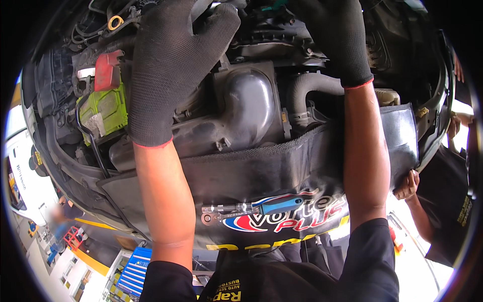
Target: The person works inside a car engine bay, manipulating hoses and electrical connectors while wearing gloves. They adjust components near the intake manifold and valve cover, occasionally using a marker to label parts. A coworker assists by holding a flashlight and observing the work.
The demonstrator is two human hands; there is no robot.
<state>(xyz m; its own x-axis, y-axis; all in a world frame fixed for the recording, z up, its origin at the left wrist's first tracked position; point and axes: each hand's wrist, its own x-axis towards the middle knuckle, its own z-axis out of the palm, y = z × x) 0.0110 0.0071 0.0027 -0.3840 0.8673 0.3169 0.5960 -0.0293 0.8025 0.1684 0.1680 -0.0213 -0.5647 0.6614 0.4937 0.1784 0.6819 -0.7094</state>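
Observation:
Both hands wear black knit gloves with red cuffs and reach over the engine bay. My left hand (171, 65) is above the air intake duct (249, 103), its thumb spread from the index finger. The upper edge cuts off its fingertips; something shiny shows beside the thumb. My right hand (339, 43) is farther right, over a curved black hose (312, 85); its fingers are out of sight at the top. A small teal thing (275, 5) lies near it, too cut off to name. Beside my left wrist sits a green battery (108, 113) with a red terminal cover (107, 70).
A black fender cover (261, 176) drapes the car's front edge. A ratchet (216, 217) and a blue-handled tool (276, 205) lie on it. At right, another person's hand (408, 186) touches the cover. A blue tool chest (135, 272) stands lower left.

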